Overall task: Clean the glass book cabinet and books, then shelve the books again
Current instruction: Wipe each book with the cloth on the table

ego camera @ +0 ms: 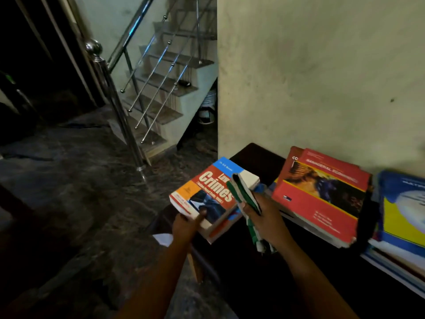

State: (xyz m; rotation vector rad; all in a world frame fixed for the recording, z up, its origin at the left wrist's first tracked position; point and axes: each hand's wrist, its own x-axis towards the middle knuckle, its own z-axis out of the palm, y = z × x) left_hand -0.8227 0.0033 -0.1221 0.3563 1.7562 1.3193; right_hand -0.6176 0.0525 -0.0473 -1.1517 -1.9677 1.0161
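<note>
Thick book titled "Crimes", at left end of dark table | left hand gripping near corner, thumb on cover | right hand clutching green-white cloth against book's right edge | red book beside, blue-yellow books farther right | stair railing behind

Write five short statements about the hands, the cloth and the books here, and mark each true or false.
1. The left hand holds the Crimes book, thumb on its cover. True.
2. The right hand is empty. False: it grips a green-and-white cloth.
3. The red book lies flat on other books by the wall. True.
4. The staircase stands to the right of the books. False: it is to their left.
5. The Crimes book is open. False: it is closed.
</note>
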